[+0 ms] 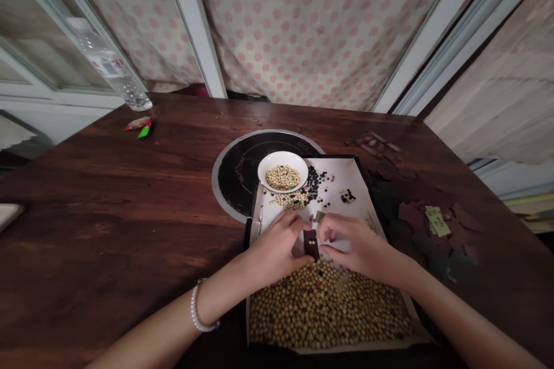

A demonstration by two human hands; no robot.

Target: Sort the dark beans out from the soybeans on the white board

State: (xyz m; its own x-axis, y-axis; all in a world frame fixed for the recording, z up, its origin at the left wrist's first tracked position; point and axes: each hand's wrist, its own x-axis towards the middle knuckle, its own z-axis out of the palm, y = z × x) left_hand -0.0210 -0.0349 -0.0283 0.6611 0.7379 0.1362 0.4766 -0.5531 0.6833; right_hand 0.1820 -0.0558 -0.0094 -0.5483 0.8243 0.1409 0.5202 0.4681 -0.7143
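My left hand (274, 248) grips a small flat dark brown piece (311, 249) between thumb and fingers, at its top and bottom edges. Two pale round beads rest on that piece. Just right of it is my right hand (361, 248), fingers curled and the thumb apart, with nothing visible between them. Both hands are over a shallow white-lined box (355, 176). Its near part is full of tan beads (324, 308). A white bowl (283, 155) of pale beads sits at its far left corner, beside loose black and pale beads (312, 184).
Brown flat pieces (463, 219) with a yellow-green label (437, 221) lie right of the box, and more brown pieces (376, 144) farther back. A round black inset (236, 170) is behind the bowl. A clear bottle (115, 72) and colourful wrappers (141, 125) are at the far left.
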